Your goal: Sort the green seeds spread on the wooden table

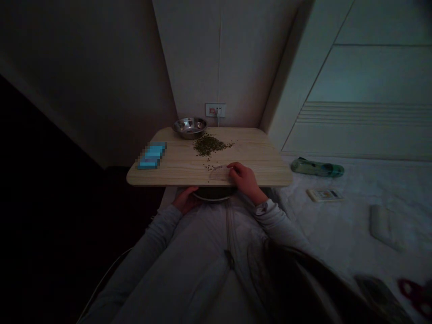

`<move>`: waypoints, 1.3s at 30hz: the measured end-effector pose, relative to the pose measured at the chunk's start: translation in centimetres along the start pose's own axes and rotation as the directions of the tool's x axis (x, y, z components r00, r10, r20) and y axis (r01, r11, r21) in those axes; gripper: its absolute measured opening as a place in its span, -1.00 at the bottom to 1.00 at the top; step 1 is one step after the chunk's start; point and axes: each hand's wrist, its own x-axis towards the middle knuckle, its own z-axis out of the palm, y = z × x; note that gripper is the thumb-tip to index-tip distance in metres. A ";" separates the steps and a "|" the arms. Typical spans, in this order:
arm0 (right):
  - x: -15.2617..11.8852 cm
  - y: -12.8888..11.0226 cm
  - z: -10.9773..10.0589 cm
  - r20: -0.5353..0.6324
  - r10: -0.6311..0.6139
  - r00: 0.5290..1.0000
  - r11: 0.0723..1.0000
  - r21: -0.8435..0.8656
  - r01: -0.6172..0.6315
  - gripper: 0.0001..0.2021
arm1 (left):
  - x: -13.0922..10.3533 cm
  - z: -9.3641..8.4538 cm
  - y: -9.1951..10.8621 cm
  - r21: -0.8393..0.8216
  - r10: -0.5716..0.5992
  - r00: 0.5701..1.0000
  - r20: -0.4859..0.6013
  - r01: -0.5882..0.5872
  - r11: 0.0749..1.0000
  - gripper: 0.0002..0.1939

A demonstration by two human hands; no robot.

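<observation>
My right hand (243, 177) is closed on a clear, half-round plastic protractor (219, 173), which lies on the wooden tabletop (256, 153) near its front edge. Just beyond the protractor are a few scattered small green beans, probably mung beans. Farther back is a loose pile of the same green beans (208, 145). Below the front edge, my left hand (187, 199) grips the left side of a bowl (216, 198) held against my lap. The tabletop hides most of this bowl, and its inside looks dark.
A shiny steel bowl (190, 128) stands at the back left of the tabletop. A lit phone (151, 155) lies on the left. On the white bedding to the right are a green bottle-like item (317, 168) and a pale remote-like device (325, 195). A wall socket (215, 110) holds a plug.
</observation>
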 end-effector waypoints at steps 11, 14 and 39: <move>-0.3 0.0 0.0 -0.006 0.008 1.000 0.999 0.040 -0.008 -0.73 | 0.3 -0.3 -0.1 0.005 0.006 1.000 0.019 -0.007 1.000 -0.87; -0.3 0.1 0.0 -0.002 0.033 0.999 0.997 0.075 -0.033 -0.74 | 0.3 -0.4 -0.2 0.001 0.016 1.000 0.018 -0.016 1.000 -0.86; -0.3 0.2 0.1 -0.002 0.027 1.000 0.997 0.066 -0.027 -0.74 | -0.1 0.1 0.2 -0.020 -0.015 1.000 -0.010 0.015 1.000 -0.90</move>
